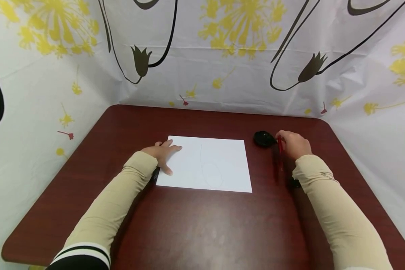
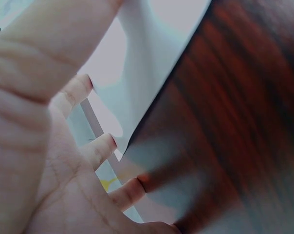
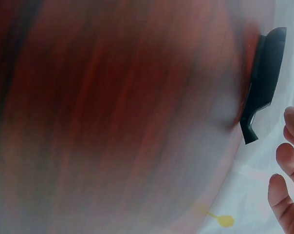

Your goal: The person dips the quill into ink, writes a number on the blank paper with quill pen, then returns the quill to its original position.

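Observation:
A white sheet of paper point(image 1: 192, 161) lies on the table, with a faint thin curved line running down its middle into a loop. My left hand point(image 1: 162, 153) rests on its left edge, fingers and thumb spread. In the left wrist view the fingertips point(image 2: 105, 146) are at the paper's corner. Off to the right of the sheet, my right hand point(image 1: 293, 144) pinches a slim red pen-like stick point(image 1: 280, 146), held upright over the table. Just left of that hand is a black rounded object point(image 1: 264, 138) with a narrow handle-like end; its kind is unclear.
The dark red-brown table point(image 1: 202, 232) has rounded far corners. A white cloth point(image 1: 189, 67) with yellow and dark flower prints hangs behind it and along both sides. Both forearms, in beige sleeves point(image 1: 104, 210), reach across the table.

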### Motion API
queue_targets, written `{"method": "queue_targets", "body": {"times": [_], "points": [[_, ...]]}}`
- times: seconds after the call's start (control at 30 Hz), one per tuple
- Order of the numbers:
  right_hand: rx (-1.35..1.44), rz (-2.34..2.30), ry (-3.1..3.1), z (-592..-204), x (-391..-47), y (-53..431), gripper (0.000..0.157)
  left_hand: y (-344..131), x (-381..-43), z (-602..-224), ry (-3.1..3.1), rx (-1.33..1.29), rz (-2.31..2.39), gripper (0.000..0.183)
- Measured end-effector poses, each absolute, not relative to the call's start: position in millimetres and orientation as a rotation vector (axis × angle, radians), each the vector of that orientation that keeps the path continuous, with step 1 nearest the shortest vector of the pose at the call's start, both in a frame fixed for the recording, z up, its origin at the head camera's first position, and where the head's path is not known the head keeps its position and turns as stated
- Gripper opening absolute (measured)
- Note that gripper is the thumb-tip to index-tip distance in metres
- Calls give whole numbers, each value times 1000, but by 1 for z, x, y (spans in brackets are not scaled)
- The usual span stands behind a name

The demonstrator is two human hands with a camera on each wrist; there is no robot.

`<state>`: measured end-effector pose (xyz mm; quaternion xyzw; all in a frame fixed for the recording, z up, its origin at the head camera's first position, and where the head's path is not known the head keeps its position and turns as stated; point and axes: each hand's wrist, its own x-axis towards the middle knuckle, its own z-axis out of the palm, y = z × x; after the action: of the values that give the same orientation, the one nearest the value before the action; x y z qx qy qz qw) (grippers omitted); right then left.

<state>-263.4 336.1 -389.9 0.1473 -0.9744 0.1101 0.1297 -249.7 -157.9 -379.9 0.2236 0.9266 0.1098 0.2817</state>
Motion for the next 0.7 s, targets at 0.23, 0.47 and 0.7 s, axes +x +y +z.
{"method": "queue_targets", "body": {"times": [0.23,0.47,0.7], "points": [[441,280,-2833,-391,-266,341,20,-155,-251,-378,2494,618,281,106],[471,240,-2847,-390,-264,340,20,-156,-251,-379,2496,606,279,106],[501,197,-2839,-394,-267,337,18,-159,-251,-381,2487,606,277,107]]}}
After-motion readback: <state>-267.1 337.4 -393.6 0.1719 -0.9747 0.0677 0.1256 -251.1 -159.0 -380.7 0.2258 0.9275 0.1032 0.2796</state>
